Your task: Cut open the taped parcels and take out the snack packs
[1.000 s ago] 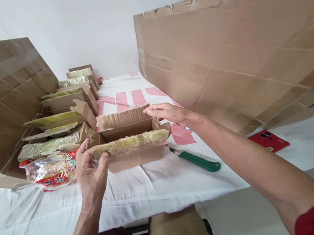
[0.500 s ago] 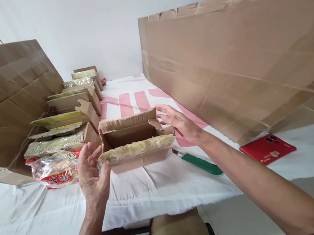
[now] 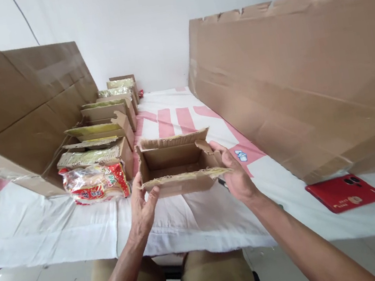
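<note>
One open box (image 3: 177, 164) at table (image 3: 63, 238) edge, centre of view; corrugated brown card, rectangular, flaps up, torn ragged rims, near flap folded outward with yellowish film on it; inside bare card. Held at both ends: left hand (image 3: 141, 210) at near left corner, thumb on near flap, fingers along left wall, grip pinching card; right hand (image 3: 234, 173) at right end, thumb by right flap, fingers wrapped behind end wall, grip closed on card.

One bag (image 3: 95, 182) just left of box, touching table; clear crinkled plastic, red and white print, pale contents, plump oblong shape. Behind bag, one row of boxes (image 3: 103, 135) running away along left side; about six counted, far ones too small for a sure count; same brown card, open flaps, yellow-green film on flaps.

Two large card sheets: left sheet (image 3: 22, 101) leaning behind row, creased, glossy tape strips; right sheet (image 3: 298, 74) standing along right side, creased, notched top edge.

One phone (image 3: 345, 191) right of box, well apart, flat on table; red, rectangular, smooth, camera lenses up.

One cloth covering table; white, wrinkled, pink-red printed bars (image 3: 183, 117) beyond box. One dark sliver just under right hand; identity cannot be told.
</note>
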